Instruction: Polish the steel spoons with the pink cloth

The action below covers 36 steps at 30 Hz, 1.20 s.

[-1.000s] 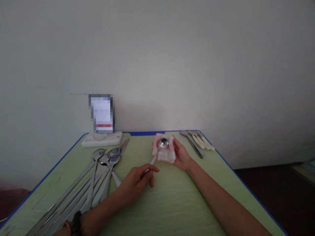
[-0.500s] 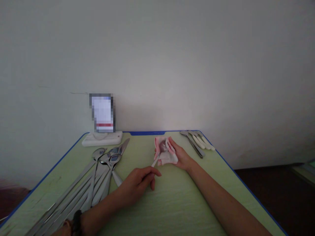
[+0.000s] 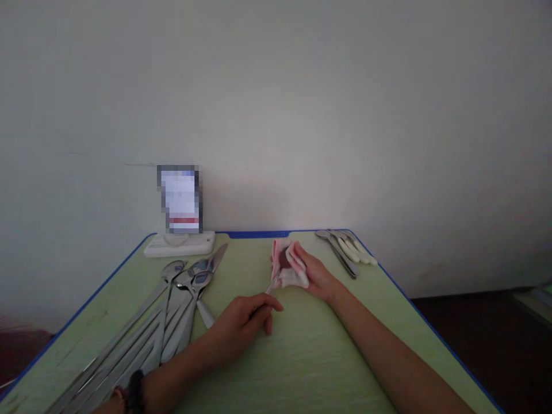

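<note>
My left hand [image 3: 250, 319] is closed on the handle of a metal spoon [image 3: 272, 284], which points up and to the right. The spoon's bowl lies inside a folded pink and white cloth [image 3: 294, 277]. My right hand [image 3: 318, 272] is shut around the cloth from the right, wrapping it about the bowl, so its far fingers are mostly hidden. Both hands are above the middle of the green table [image 3: 310, 351].
Long-handled spoons and a knife [image 3: 219, 256] lie in a pile [image 3: 142, 328] at left, partly under my left forearm. Cutlery with white handles [image 3: 349, 250] and a dark spoon [image 3: 338, 256] lie at back right. A blurred screen [image 3: 181, 198] rises from a white base [image 3: 179, 244].
The cloth has folded further over the spoon's bowl as my right fingers shifted slightly. My left hand keeps its hold on the handle almost in place.
</note>
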Available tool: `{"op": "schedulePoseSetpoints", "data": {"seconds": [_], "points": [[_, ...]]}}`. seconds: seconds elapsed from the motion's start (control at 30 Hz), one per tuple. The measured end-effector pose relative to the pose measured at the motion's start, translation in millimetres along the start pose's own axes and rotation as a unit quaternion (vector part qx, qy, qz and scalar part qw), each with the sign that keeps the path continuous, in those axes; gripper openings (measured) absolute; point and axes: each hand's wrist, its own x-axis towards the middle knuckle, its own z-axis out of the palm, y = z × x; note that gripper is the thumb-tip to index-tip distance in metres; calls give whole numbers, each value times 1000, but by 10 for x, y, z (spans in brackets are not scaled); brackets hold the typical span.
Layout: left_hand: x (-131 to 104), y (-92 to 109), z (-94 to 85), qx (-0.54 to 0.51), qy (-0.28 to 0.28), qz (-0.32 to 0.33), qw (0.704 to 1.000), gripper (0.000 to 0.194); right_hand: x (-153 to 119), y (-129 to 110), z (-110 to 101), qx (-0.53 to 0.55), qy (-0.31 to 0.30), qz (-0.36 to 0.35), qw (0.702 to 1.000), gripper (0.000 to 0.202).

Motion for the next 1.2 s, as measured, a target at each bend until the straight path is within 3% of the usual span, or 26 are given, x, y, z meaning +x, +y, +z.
{"op": "schedulePoseSetpoints", "data": {"seconds": [0.47,0.67,0.8,0.9,1.07,1.2], "points": [[-1,-10,5,3,7,-3,1000,31,-1,-73,7,52,-14,-9,999,53],[0,-13,13,0,14,-13,1000,31,-36,-67,38,6,-37,-42,998,61],[-1,-1,16,4,21,-14,1000,31,-77,-39,75,-57,-52,-70,995,52],[-2,2,13,0,21,-14,1000,30,-83,-23,77,-79,-33,-54,995,45],[1,-2,6,2,18,-14,1000,30,-25,-10,36,-22,65,-37,997,17],[1,12,1,4,16,-16,1000,29,12,-17,17,32,90,-46,994,21]]}}
